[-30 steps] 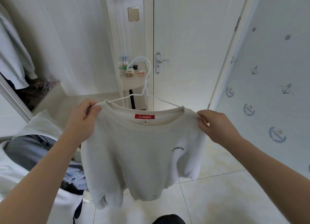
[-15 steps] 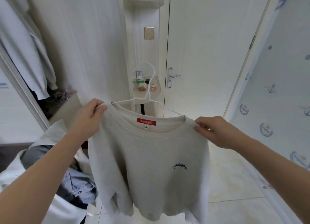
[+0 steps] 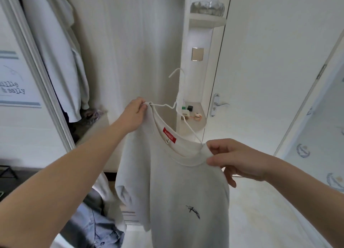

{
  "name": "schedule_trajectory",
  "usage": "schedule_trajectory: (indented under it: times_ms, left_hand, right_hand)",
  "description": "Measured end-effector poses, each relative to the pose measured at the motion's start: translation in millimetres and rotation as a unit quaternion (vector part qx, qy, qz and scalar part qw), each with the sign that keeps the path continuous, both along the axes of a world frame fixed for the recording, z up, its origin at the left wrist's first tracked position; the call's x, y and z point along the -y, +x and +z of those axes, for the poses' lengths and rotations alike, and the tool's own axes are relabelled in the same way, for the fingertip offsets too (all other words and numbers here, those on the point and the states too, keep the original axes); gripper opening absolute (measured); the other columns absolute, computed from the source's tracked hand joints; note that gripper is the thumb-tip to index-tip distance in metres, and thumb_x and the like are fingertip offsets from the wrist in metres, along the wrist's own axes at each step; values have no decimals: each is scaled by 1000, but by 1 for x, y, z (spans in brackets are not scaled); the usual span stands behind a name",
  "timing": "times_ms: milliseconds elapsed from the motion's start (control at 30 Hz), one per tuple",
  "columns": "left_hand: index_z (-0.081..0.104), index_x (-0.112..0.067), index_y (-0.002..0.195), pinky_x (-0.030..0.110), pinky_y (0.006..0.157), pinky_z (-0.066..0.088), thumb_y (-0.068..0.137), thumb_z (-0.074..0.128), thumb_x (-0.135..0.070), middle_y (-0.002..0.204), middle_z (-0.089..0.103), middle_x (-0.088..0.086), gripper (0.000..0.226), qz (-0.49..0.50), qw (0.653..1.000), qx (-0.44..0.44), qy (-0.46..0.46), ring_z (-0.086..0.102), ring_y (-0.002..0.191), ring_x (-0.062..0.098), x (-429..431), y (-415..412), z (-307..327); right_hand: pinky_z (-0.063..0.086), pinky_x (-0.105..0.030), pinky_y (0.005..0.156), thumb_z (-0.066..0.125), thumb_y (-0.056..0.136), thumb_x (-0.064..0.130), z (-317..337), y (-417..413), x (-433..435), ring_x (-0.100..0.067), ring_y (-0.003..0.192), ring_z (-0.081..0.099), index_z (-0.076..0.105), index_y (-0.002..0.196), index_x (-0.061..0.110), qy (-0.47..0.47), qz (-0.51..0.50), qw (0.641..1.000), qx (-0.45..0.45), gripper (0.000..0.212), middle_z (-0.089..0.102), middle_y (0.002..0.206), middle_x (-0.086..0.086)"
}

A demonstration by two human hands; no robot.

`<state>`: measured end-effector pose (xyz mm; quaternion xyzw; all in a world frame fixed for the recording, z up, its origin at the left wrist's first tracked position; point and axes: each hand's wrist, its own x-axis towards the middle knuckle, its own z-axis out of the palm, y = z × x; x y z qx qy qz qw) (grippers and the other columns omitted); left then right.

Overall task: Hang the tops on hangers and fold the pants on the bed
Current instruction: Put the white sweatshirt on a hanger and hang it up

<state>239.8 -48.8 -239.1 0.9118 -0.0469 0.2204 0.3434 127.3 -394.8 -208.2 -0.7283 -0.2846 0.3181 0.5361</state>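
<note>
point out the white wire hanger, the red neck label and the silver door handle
white wire hanger [image 3: 175,104], head view, on its twisted neck
red neck label [image 3: 169,135], head view, on its middle
silver door handle [image 3: 214,104], head view, on its backplate

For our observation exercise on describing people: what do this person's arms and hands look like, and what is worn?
The left forearm and right forearm are bare to the frame edge; no sleeve is in view. The left hand and the right hand wear no gloves, and no ring, watch or bracelet shows.
</note>
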Motion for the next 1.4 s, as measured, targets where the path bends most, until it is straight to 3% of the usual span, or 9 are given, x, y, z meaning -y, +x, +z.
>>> schedule_trajectory:
  times_ms: [167,300,500,633,700,800,967,1200,1400]
  left_hand:
    - [57,-7,111,34,80,37,109,41,-21,106,59,12,22,-7,1000,1,-4,55,101,31,-46,65,24]
    - [59,-17,111,30,80,35,108,42,-21,106,58,3,18,-14,1000,10,-12,57,104,28,-87,110,48]
    - [58,-21,133,29,105,39,103,53,-31,136,59,-1,32,-15,998,48,-49,53,125,17,-145,144,79]
    - [62,-35,107,4,88,37,102,57,-30,107,64,-25,9,-79,983,115,-123,57,100,-11,-161,126,97]
    - [64,-31,94,7,77,43,101,58,-28,92,67,-17,10,-108,974,137,-144,62,91,-1,-166,110,107]
    - [61,-20,87,30,77,47,96,56,-38,84,65,2,21,-144,968,145,-144,61,83,22,-169,87,126]
    - [52,-26,79,18,60,38,90,61,-48,67,54,-14,26,-150,967,161,-126,47,60,2,-175,73,155]
    - [45,-25,101,36,79,50,77,77,-52,100,52,-11,48,9,983,173,-60,56,91,14,-182,118,198]
    - [37,-18,111,43,83,53,93,52,-14,114,55,6,24,135,977,158,49,60,100,32,-204,188,217]
  right_hand:
    - [47,-28,41,64,90,20,23,34,-68,-25,50,57,70,92,8,7,-71,993,96,14,65,70,-10]
    - [39,-23,38,62,90,17,40,63,-122,-18,41,46,69,82,10,88,-110,984,106,12,56,61,-8]
    - [26,-17,39,68,93,19,65,114,-200,-13,41,30,66,74,16,163,-155,969,101,19,44,57,-3]
    - [26,-16,37,60,95,16,87,154,-247,-12,38,30,68,89,5,178,-187,953,158,15,45,56,-5]
    - [27,-16,36,57,98,10,102,175,-270,-11,38,32,61,101,-10,191,-195,944,183,21,47,58,-8]
    - [27,-16,34,53,100,6,128,202,-304,-9,38,35,55,107,-17,210,-199,935,205,24,46,63,-10]
    - [28,-18,34,53,101,5,182,242,-357,-9,39,40,54,86,2,244,-181,924,232,16,50,57,-5]
    - [32,-20,38,56,100,7,264,317,-418,-12,41,40,48,80,8,290,-177,904,259,22,47,67,-11]
    - [36,-21,39,59,99,9,331,390,-454,-12,39,46,48,71,12,332,-178,886,271,30,55,61,-7]
